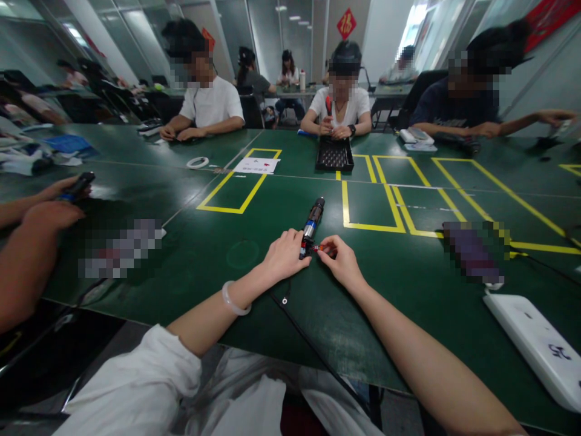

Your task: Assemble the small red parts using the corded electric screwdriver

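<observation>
A dark cylindrical tool [312, 225] with a blue and silver band lies on the green table [254, 315], pointing away from me. My left hand [285, 255] is closed around its near end. My right hand [341, 260] pinches a small red part [323, 248] right beside that end. A white bangle [233, 301] sits on my left wrist. A thin black cord [313, 345] runs from the tool's end back toward me across the table.
Yellow tape rectangles [238, 189] mark the table. A black tray [334, 155] and a paper sheet [256, 165] lie farther off. A white box [535, 345] sits at the right edge. Three people sit opposite; another person's arms [27, 242] are at my left.
</observation>
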`<state>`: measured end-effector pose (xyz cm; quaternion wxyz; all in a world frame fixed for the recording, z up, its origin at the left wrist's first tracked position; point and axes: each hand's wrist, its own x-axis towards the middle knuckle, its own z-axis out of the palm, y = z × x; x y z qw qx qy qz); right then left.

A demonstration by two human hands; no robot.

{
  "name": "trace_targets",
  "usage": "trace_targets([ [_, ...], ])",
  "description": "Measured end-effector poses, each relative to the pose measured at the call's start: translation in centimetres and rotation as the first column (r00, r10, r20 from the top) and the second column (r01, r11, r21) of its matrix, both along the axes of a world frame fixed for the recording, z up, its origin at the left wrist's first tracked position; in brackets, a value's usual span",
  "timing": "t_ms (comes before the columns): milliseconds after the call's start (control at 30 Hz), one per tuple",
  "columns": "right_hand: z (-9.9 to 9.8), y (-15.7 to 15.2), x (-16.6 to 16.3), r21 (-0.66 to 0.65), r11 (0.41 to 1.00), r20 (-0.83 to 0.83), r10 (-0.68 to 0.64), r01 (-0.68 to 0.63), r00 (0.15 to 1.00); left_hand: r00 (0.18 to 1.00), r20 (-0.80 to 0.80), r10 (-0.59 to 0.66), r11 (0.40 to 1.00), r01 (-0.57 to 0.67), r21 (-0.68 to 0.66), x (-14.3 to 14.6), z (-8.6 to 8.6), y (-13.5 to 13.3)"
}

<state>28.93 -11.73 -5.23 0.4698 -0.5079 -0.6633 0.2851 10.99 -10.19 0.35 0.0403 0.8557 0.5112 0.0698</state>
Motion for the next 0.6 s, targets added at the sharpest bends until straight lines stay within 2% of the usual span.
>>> trace_targets([
  [233,0.0,-0.3,-0.1,0.063,0.997,0.187,0.027,-0.04,0.982,0.999,0.025,-0.038,0.999,0.038,0.01,0.5,-0.5,-0.7],
  [400,0.2,-0.5,0.0,0.059,0.997,0.155,0.049,-0.059,0.987,0.999,0.037,-0.036,0.999,0.036,0.001,0.6,-0.7,-0.7],
  [600,0.9,-0.8,0.0,0.012,1.0,0.086,0.017,-0.019,0.996,1.0,0.026,0.004,0.998,-0.005,0.065,1.2,-0.9,-0.6],
])
